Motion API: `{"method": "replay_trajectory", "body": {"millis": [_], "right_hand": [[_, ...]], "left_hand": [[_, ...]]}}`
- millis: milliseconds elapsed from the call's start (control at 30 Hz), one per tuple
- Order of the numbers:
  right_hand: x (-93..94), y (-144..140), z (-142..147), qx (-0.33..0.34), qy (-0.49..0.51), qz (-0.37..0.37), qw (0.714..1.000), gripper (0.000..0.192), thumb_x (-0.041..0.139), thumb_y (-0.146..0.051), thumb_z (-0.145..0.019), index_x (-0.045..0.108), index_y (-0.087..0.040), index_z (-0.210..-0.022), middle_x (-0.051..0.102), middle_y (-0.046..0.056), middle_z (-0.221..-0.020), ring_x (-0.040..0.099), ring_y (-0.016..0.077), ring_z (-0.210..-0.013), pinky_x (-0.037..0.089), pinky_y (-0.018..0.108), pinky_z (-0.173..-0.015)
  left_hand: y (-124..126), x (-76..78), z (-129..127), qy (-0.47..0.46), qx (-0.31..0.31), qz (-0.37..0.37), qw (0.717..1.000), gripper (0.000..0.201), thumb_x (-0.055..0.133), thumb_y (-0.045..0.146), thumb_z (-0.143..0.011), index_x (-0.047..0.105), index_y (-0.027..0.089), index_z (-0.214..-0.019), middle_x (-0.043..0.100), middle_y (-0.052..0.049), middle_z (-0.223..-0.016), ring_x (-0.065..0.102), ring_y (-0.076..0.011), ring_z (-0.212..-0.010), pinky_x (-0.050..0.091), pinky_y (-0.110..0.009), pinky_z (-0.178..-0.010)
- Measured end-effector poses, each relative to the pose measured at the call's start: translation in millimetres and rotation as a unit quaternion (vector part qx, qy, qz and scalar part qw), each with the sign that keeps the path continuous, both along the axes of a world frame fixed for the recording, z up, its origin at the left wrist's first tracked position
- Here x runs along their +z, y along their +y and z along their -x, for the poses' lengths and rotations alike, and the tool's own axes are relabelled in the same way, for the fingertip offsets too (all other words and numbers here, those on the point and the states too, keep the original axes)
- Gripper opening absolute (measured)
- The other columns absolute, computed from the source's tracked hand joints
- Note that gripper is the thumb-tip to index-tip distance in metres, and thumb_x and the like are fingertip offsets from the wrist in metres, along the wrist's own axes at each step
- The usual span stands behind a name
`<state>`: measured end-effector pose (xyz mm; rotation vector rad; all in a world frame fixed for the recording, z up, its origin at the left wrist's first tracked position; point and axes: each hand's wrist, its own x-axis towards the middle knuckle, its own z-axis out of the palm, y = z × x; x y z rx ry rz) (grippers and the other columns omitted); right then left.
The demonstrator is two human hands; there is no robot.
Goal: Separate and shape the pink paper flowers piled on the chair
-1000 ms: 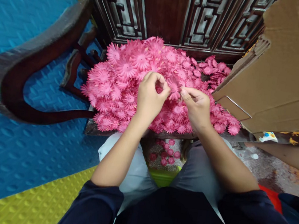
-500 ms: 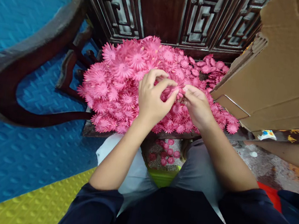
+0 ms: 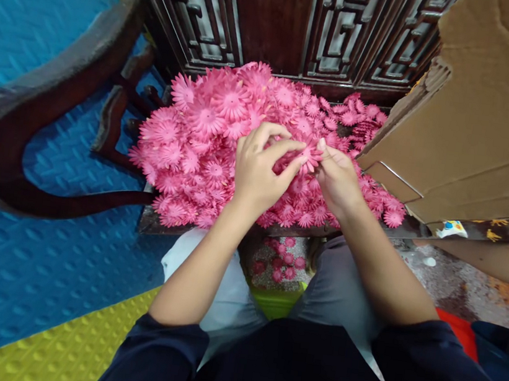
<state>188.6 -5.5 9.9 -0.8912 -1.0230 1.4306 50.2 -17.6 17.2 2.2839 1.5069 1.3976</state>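
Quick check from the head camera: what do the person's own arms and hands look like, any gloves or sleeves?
Both hands are bare: no gloves, rings or watch show on the left hand or the right hand. The forearms are uncovered too. Dark navy sleeves end near the elbows on both arms, loose in cut and plain, with no markings visible.

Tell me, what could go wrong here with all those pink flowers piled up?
The pile of pink flowers reaches the chair seat's front edge, so a nudge may tip more off; a few fallen flowers already lie below. The left hand and right hand pinch one small flower between fingertips; it could tear or slip.
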Motion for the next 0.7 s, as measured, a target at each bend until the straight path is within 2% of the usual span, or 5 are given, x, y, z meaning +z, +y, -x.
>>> {"method": "replay_trajectory", "body": {"millis": [167, 333, 500, 567, 700], "right_hand": [[-1.2, 1.1, 1.6, 0.010, 0.001, 0.019, 1.000, 0.035, 0.059, -0.043, -0.079, 0.049, -0.018, -0.056, 0.041, -0.005, -0.055, 0.037, 0.0055, -0.051, 0.037, 0.022, -0.054], [2.0, -0.4, -0.2, 0.024, 0.006, 0.021, 0.999, 0.037, 0.061, -0.048, -0.076, 0.049, -0.019, -0.057, 0.041, -0.004, -0.055, 0.040, 0.0061, -0.053, 0.038, 0.022, -0.055], [6.4, -4.3, -0.5, 0.042, -0.054, 0.020, 0.997, 0.048, 0.040, -0.063, -0.081, 0.054, -0.020, -0.064, 0.051, 0.000, -0.065, 0.049, 0.0096, -0.066, 0.044, 0.026, -0.066], [6.2, -4.9, -1.4, 0.054, -0.080, -0.003, 0.995, 0.045, 0.045, -0.061, -0.080, 0.056, -0.020, -0.066, 0.053, 0.000, -0.068, 0.050, 0.0097, -0.069, 0.044, 0.026, -0.068], [3.9, -4.1, -3.1, 0.047, -0.083, -0.050, 0.994, 0.030, 0.063, -0.046, -0.075, 0.058, -0.018, -0.064, 0.053, -0.003, -0.065, 0.048, 0.0072, -0.064, 0.043, 0.023, -0.067]], "left_hand": [[-3.7, 2.9, -3.8, 0.007, 0.025, -0.007, 1.000, 0.023, 0.056, 0.044, -0.082, 0.066, 0.025, -0.090, 0.059, -0.004, -0.101, 0.055, -0.0206, -0.098, 0.042, -0.042, -0.092], [-5.3, 3.7, -4.7, 0.003, -0.016, -0.004, 1.000, 0.018, 0.055, 0.037, -0.084, 0.065, 0.023, -0.090, 0.058, -0.005, -0.111, 0.055, -0.0192, -0.103, 0.045, -0.038, -0.092], [-3.6, 2.9, -3.7, -0.023, -0.016, 0.013, 1.000, 0.017, 0.052, 0.032, -0.085, 0.063, 0.023, -0.094, 0.059, -0.005, -0.104, 0.055, -0.0188, -0.101, 0.046, -0.039, -0.093], [-2.7, 1.9, -3.4, -0.031, -0.011, 0.014, 0.999, 0.017, 0.052, 0.031, -0.084, 0.063, 0.023, -0.094, 0.058, -0.005, -0.104, 0.055, -0.0189, -0.100, 0.046, -0.039, -0.093], [-2.9, 1.2, -4.2, -0.020, -0.002, 0.003, 1.000, 0.014, 0.054, 0.030, -0.082, 0.063, 0.024, -0.093, 0.059, -0.004, -0.102, 0.055, -0.0188, -0.100, 0.046, -0.039, -0.093]]}}
